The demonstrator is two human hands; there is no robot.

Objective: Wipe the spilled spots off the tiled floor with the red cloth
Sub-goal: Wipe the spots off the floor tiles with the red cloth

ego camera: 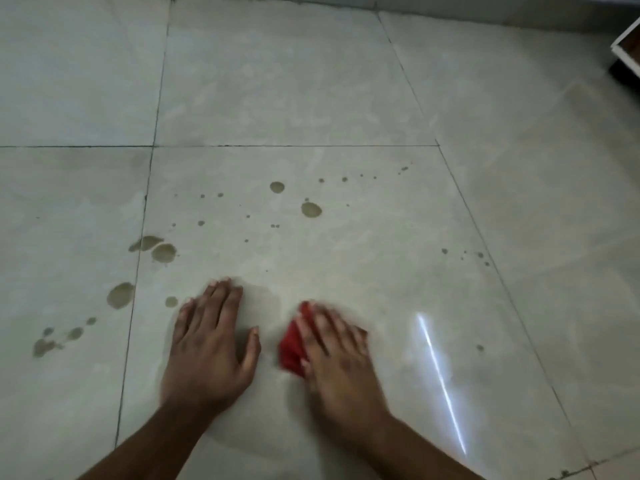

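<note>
From the head camera, looking down, both bare hands rest on a pale tiled floor [311,98] with dark grout lines. The left hand [211,341] lies flat, palm down, fingers spread wide and thumb out to the side, holding nothing. The right hand [336,351] presses flat on the red cloth [292,348], fingers stretched over it; the cloth is bunched under the palm and shows only at the hand's left side, between the two hands. The right hand is blurred. Brownish spilled spots [311,209] dot the same tile beyond the hands: two round ones near the middle, a pair by the left grout line [162,252], and fine specks scattered between them. More blotches [120,295] lie on the neighbouring tile to the left, near the left hand, with smaller ones below them. A few specks sit to the right. A bright streak of reflected light [441,379] crosses the tile just right of the right hand. A white furniture corner [627,53] shows at the upper right edge.
</note>
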